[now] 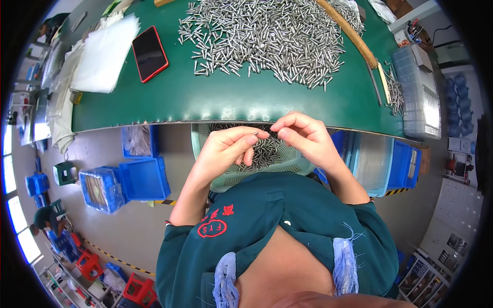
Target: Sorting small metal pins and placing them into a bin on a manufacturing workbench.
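My left hand (226, 148) has thumb and forefinger closed in a pinch, with what looks like one small metal pin (256, 134) showing at the tips. Just beside it, my right hand (308, 138) curls thumb and forefinger nearly together; I can't tell whether they have hold of anything. Below my fingers, loose pins (264, 158) lie in the green basket (222, 184); ahead of my fingers, a big pile (277, 41) spreads over the table (205, 105). I judge the step as handling a single pin, the next move calling for a light, steady fingertip grip.
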`<act>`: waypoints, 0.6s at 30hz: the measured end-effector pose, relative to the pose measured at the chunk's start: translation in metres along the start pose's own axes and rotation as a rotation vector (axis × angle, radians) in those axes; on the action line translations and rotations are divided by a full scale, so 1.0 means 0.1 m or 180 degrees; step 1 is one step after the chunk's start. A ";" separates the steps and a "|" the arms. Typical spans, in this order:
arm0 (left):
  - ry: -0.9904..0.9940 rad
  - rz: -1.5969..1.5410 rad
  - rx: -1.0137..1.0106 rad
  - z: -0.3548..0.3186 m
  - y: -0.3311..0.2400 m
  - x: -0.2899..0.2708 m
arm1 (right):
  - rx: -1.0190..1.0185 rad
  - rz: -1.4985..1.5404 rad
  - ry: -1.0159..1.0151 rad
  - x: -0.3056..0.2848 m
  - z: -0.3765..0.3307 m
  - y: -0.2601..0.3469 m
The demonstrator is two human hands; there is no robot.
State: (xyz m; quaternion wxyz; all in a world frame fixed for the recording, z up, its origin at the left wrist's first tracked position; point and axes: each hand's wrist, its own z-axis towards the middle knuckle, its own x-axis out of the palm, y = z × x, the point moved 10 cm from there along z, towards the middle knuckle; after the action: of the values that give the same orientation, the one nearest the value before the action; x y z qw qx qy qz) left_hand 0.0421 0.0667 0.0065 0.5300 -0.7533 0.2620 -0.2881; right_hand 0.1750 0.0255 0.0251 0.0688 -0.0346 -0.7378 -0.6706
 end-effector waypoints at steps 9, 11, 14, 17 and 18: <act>0.0285 0.0039 0.0190 0.02 0.00 0.14 | -0.0496 -0.1048 0.0050 0.14 0.08 0.19; 0.0294 0.0005 0.0149 0.03 0.01 0.15 | -0.0494 -0.1047 0.0035 0.14 0.08 0.19; 0.0345 -0.0085 0.0060 0.04 0.05 0.15 | -0.0448 -0.1102 0.0020 0.13 0.09 0.18; 0.0390 -0.0142 0.0013 0.04 0.07 0.17 | -0.0452 -0.1069 0.0013 0.13 0.09 0.15; 0.0391 -0.0143 0.0016 0.05 0.07 0.17 | -0.0488 -0.1015 -0.0059 0.11 0.10 0.15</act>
State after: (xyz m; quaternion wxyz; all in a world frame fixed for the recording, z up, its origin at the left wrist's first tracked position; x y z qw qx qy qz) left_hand 0.0570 0.0555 0.0016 0.5082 -0.7386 0.2764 -0.3462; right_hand 0.1653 0.0364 0.0404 -0.0480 0.0716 -0.6812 -0.7270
